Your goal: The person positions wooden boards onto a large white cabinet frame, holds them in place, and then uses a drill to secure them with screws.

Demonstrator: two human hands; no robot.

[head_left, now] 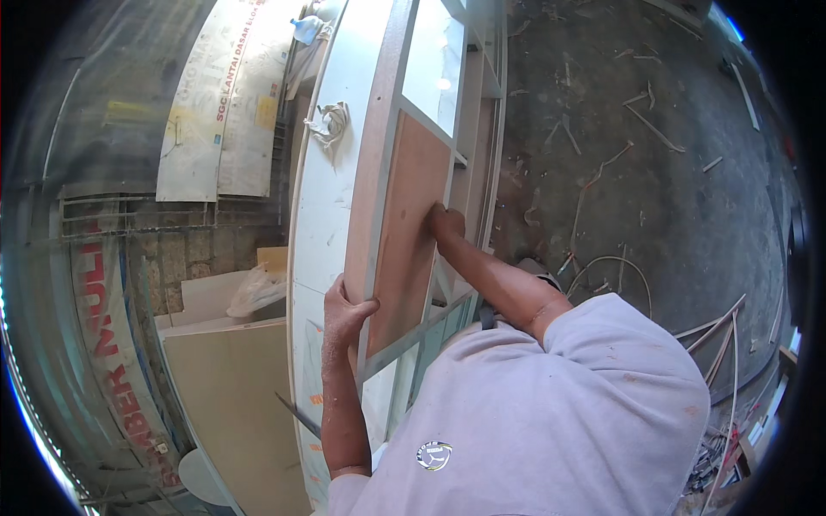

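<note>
A long frame (376,155) of pale strips with a wood-toned side lies across a white surface (325,206). A reddish-brown wood panel (415,185) fills one bay of it. My left hand (347,311) is dusty and wraps round the frame's left edge near its close end, thumb on top. Against the panel's right side rests my right hand (446,224), fingers closed near a pale strip. Whether it holds anything is hidden. Farther along, other bays of the frame show a white surface behind them.
A crumpled whitish bundle (328,125) and a pale blue-white item (306,30) lie beyond. Large sheets (232,387) and a plastic bag (258,291) stand at left. Offcuts, a looped cable (615,258) and thin strips (718,322) litter the grey floor (688,206) at right.
</note>
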